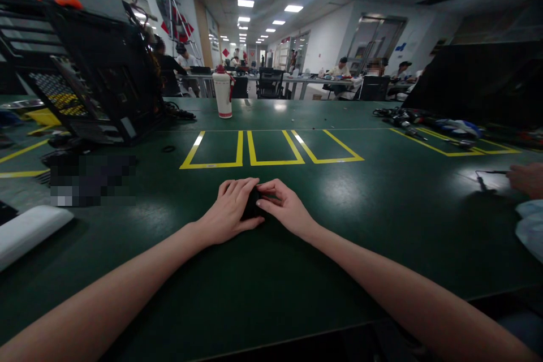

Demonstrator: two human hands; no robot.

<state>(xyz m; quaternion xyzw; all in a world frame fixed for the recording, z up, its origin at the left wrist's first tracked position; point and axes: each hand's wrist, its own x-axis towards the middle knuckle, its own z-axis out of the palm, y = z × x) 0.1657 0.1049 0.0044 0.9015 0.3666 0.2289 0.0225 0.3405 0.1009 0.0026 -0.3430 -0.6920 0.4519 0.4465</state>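
Note:
Over the middle of the green table (280, 288), both hands meet at a small black object (251, 205). My left hand (231, 206) is wrapped round it from the left, fingers across its top and thumb along its near side. From the right, my right hand (286, 206) closes thumb and fingertips on the object's right edge. Most of the object is covered by the fingers, so its kind cannot be made out.
Ahead lie yellow tape outlines (278, 162). A white bottle (223, 93) stands beyond them. At left are an open computer case (97, 76), a black ring (168, 149) and a white object (31, 232). Another person's hand (527, 179) holds a thin dark tool at right.

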